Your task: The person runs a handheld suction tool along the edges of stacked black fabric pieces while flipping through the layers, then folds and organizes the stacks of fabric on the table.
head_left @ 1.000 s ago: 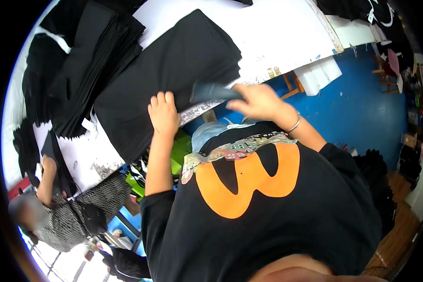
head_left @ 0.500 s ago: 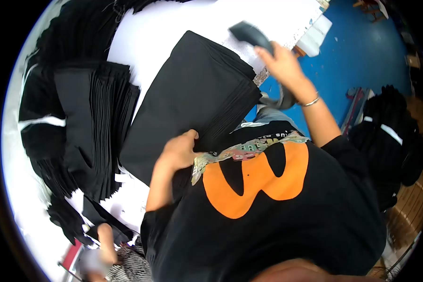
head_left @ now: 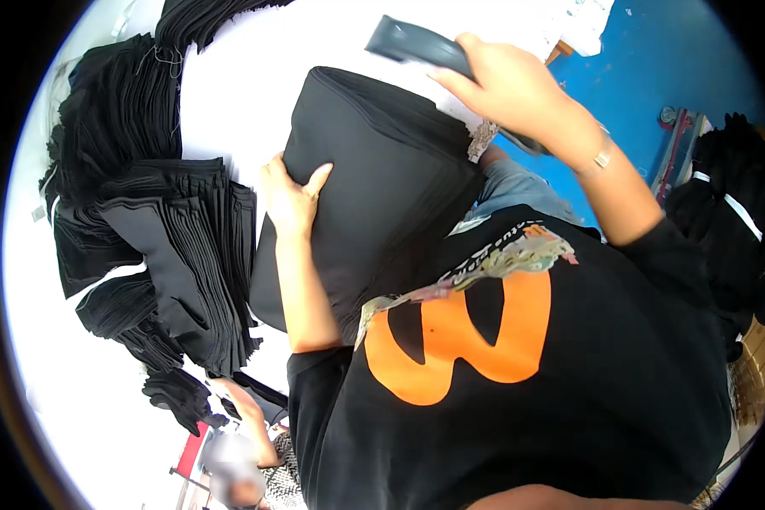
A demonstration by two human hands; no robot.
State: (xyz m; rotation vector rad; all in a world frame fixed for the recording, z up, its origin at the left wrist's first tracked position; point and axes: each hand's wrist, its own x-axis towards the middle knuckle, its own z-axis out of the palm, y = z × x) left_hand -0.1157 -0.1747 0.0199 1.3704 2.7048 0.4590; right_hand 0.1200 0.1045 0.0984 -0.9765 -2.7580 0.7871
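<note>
While left (head_left: 291, 206) splays on cloth (head_left: 357, 178), right (head_left: 518, 92) clasps tool (head_left: 423, 44).

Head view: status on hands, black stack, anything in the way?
Left hand on black stack, left side; right hand gripping dark handheld tool. Stack on white table. No obstruction seen; cloth pile close on left.

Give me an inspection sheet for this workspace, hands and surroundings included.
Surface: broad white tabletop, partly covered.
Work items: thick folded black fabric stack; curved dark-grey handheld tool, material unclear.
Clutter: layered black fabric piles at left.
Hands: left hand on the stack's left edge; right hand gripping the tool.
Cables: nothing clearly seen.
Surroundings: blue floor; black fabric bundles with white strips; another person's bare arm, bottom left.
</note>
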